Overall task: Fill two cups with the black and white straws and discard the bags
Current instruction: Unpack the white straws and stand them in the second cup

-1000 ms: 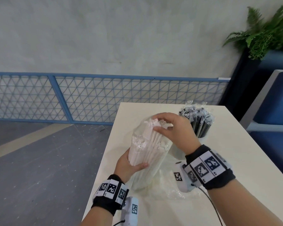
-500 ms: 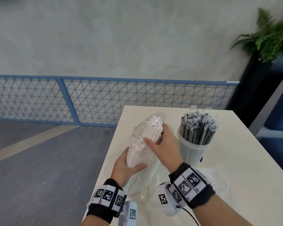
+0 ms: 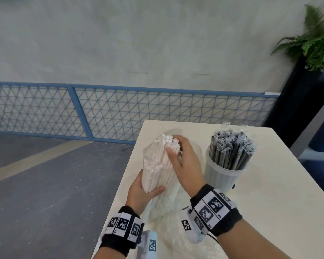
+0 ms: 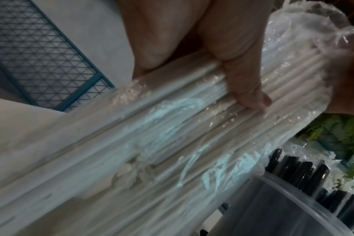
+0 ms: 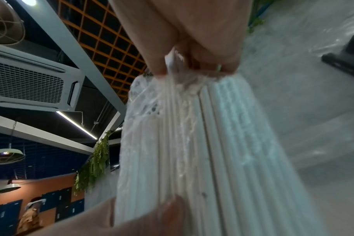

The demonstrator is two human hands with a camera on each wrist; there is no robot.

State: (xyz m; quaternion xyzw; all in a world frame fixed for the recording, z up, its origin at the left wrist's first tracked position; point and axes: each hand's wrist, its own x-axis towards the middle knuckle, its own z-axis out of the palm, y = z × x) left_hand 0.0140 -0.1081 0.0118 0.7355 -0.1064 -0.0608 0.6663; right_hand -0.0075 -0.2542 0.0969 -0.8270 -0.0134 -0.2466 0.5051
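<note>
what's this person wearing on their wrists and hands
Both hands are bare, no gloves or sleeves. The left hand and right hand each have a black wristband faced with white panels printed with black square markers, and a small white camera unit beneath it. A thin black cable trails from the right one.

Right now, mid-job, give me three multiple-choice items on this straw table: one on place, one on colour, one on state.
1. Where does the clear plastic cup stand relative to the bundle of white straws?
A. to its right
B. to its left
C. under it

2. What colour are the straws in that cup?
A. white
B. black
C. green

3. What is the left hand doing?
A. resting flat on the table
B. hanging idle
C. gripping the bundle's lower end

Answers: 1 A, the cup is right of the bundle in the head view. 2 B, the black wrapped straws fill it. 3 C, its thumb wraps the bundle.
</note>
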